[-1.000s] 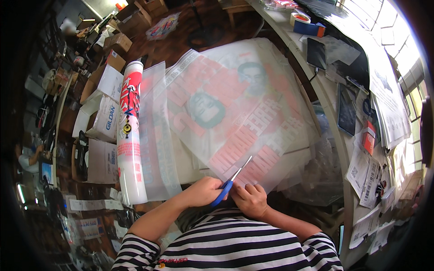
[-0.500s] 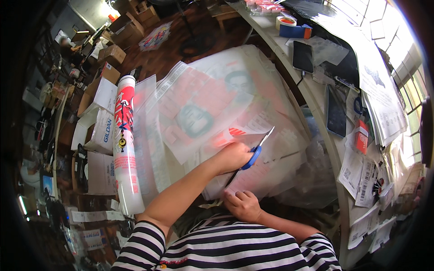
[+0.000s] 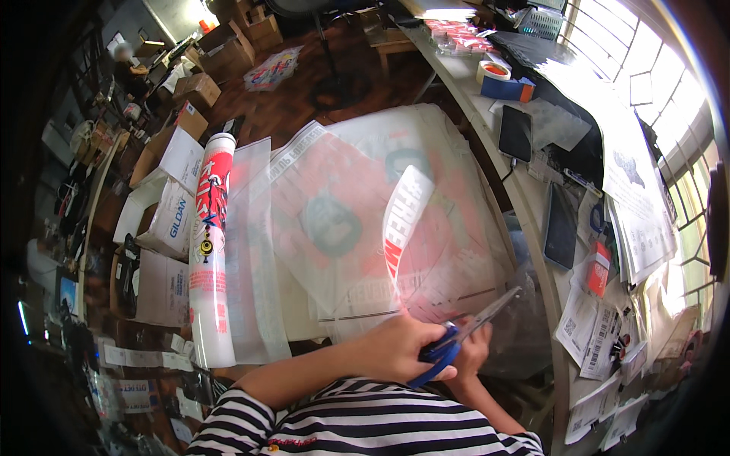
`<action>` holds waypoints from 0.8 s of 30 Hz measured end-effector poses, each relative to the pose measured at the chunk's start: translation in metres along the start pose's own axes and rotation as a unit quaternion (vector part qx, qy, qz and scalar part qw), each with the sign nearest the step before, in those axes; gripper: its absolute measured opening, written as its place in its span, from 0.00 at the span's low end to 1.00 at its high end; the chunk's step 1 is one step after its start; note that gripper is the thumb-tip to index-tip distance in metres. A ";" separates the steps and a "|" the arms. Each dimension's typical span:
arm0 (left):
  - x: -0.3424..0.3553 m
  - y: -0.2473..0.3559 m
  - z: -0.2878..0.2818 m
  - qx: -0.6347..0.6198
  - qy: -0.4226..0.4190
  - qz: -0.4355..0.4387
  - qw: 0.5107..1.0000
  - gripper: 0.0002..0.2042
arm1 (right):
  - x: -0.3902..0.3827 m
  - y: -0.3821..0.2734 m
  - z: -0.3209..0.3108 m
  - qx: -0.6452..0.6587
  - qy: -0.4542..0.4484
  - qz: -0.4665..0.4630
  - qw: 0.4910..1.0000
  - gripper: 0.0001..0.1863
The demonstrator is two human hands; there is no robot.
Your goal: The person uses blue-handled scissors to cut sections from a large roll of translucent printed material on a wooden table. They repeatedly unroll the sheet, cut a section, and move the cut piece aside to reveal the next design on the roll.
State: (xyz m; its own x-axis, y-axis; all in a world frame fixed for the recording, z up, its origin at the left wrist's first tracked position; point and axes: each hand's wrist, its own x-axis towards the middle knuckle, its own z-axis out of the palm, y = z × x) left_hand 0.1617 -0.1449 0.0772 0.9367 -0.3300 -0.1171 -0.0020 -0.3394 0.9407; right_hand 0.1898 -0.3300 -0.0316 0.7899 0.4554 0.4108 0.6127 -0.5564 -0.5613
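My left hand (image 3: 399,346) is closed round a pair of blue-handled scissors (image 3: 490,313), whose blades point up and to the right. From beside its fingers a narrow strip of film (image 3: 408,205) with white and red lettering rises and curls. My right hand (image 3: 473,353) is just behind the scissors with its fingers curled; the blades and handles partly cover it, and what it grips is hidden. Under both hands lies a stack of translucent printed film sheets (image 3: 350,262), with faint red and green faces and lettering showing through.
A roll of printed film (image 3: 212,251) stands left of the stack, near open cardboard boxes (image 3: 163,216). Along the right runs a white table (image 3: 532,205) with phones (image 3: 560,228), tape (image 3: 494,71) and papers (image 3: 635,182). A stand fan's base (image 3: 334,91) is beyond; a person (image 3: 129,67) sits far left.
My left hand has moved down with the scissors, close to my right hand, which has shifted right. The lettered strip now stands up, curled, from my left hand. The view has tilted slightly.
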 end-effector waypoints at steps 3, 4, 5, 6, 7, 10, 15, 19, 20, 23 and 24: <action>-0.018 0.010 -0.008 0.257 0.261 -0.079 0.927 0.16 | 0.016 -0.001 -0.007 -0.058 0.058 0.136 0.987 0.27; -0.013 0.000 -0.016 0.312 0.343 -0.096 0.881 0.17 | 0.019 0.002 -0.005 -0.062 0.080 0.170 0.980 0.30; -0.007 -0.019 -0.027 0.384 0.395 -0.109 0.827 0.18 | 0.020 0.006 -0.003 -0.045 0.058 0.201 0.977 0.35; -0.001 -0.042 -0.036 0.449 0.442 -0.118 0.767 0.19 | 0.020 0.010 0.001 -0.013 0.058 0.216 0.975 0.36; 0.001 -0.061 -0.042 0.452 0.445 -0.143 0.760 0.19 | 0.021 0.013 0.004 0.020 0.058 0.230 0.971 0.36; 0.000 -0.086 -0.055 0.447 0.431 -0.198 0.758 0.19 | 0.034 0.008 -0.002 0.085 0.062 0.282 0.954 0.37; -0.011 -0.100 -0.032 0.399 0.386 -0.174 0.814 0.13 | 0.055 0.003 -0.014 -0.241 0.032 0.204 0.948 0.32; -0.013 -0.103 -0.031 0.342 0.450 -0.130 0.815 0.11 | 0.065 0.011 -0.015 -0.323 0.137 0.033 0.936 0.24; -0.014 -0.106 -0.033 0.324 0.474 -0.120 0.810 0.12 | 0.070 0.009 -0.017 -0.326 0.153 0.016 0.933 0.21; -0.014 -0.123 -0.048 0.292 0.502 -0.200 0.789 0.18 | 0.087 0.002 -0.028 -0.232 0.099 0.187 0.949 0.19; -0.013 -0.122 -0.052 0.284 0.496 -0.207 0.794 0.21 | 0.087 0.007 -0.026 -0.248 0.072 0.215 0.942 0.20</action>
State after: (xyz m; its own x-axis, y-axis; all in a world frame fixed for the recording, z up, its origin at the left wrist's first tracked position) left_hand 0.1676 -0.0533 -0.0193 0.7124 0.6741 0.1952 0.4847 -0.6738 0.5577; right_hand 0.2639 -0.3127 0.0191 0.9417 0.0347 0.3348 0.1444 -0.9401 -0.3088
